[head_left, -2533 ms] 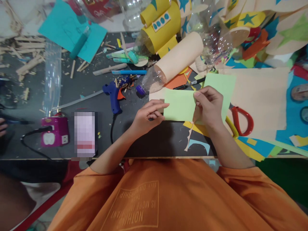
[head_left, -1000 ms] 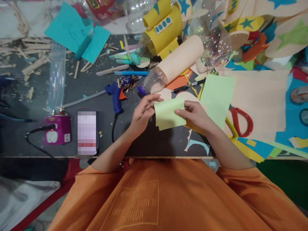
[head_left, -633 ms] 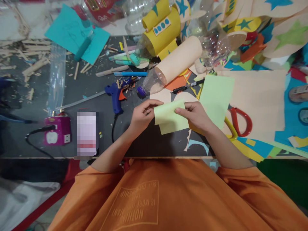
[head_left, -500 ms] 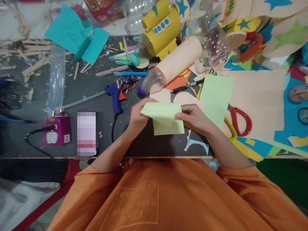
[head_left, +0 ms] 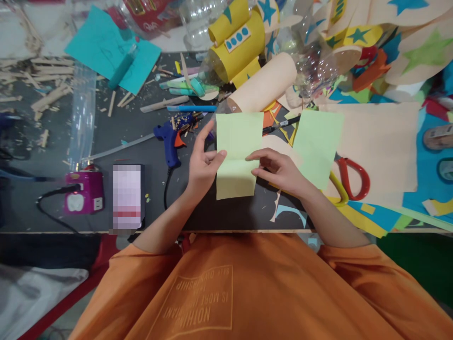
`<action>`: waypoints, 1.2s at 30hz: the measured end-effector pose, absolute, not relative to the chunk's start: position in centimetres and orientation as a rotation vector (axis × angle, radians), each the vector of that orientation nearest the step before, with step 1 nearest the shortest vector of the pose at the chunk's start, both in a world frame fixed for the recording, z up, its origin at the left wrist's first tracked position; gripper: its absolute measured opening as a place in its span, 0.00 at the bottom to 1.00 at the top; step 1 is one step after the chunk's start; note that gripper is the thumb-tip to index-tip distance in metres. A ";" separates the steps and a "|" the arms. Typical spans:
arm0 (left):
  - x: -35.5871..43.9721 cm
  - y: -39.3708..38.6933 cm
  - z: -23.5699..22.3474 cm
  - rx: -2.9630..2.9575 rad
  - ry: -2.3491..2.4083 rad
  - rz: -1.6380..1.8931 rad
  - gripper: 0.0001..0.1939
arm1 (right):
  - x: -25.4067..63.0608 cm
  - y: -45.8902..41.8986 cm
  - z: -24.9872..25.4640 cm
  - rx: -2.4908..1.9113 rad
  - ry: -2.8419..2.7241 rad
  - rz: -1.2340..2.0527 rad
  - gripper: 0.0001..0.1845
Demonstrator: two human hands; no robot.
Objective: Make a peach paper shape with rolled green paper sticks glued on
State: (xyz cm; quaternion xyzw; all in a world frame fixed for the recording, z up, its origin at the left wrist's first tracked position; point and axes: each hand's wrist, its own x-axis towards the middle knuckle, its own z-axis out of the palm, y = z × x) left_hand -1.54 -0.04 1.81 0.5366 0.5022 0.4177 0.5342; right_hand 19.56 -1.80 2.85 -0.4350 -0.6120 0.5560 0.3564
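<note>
A light green sheet of paper (head_left: 238,137) stands unfolded before me, with a crease running across its middle. My left hand (head_left: 205,165) grips its left edge, thumb in front and the index finger stretched up beside it; the other fingers are partly hidden. At the right edge, my right hand (head_left: 279,170) has its index fingertip at the crease, the thumb a little below and apart from it. Behind the sheet lies a plastic bottle wrapped in peach paper (head_left: 265,85). A black pen (head_left: 283,123) is partly covered by the sheet.
Left of my hands lie a blue glue gun (head_left: 171,141), a phone (head_left: 127,196) and a magenta power adapter (head_left: 83,193). On the right are another green sheet (head_left: 318,146), scissors with red and yellow handles (head_left: 354,179) and peach paper (head_left: 385,151). A yellow paper-covered bottle (head_left: 240,47) lies behind.
The folded green sheet has been opened out, its upper half now raised away from me. My right hand has shifted left to the crease, and my left index finger has stretched upward.
</note>
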 end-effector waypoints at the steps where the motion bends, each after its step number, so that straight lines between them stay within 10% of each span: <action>1: -1.5 -0.1 1.9 1.284 1.199 0.999 0.31 | 19.5 -1.8 2.8 -1.127 -1.578 1.438 0.10; 10: -0.9 0.1 2.8 1.331 1.149 0.988 0.10 | 19.5 -1.7 3.3 -1.213 -1.523 1.424 0.11; 27: -1.5 0.3 1.8 1.291 1.169 0.974 0.19 | 21.9 -0.8 5.6 -1.450 -1.446 0.942 0.27; 33: -1.8 0.5 1.6 1.236 1.165 1.033 0.22 | 26.5 -3.8 8.8 -2.021 -1.364 0.728 0.12; 36: -1.8 0.3 1.8 1.214 1.212 1.017 0.22 | 29.1 -5.7 9.0 -2.382 -1.436 0.642 0.24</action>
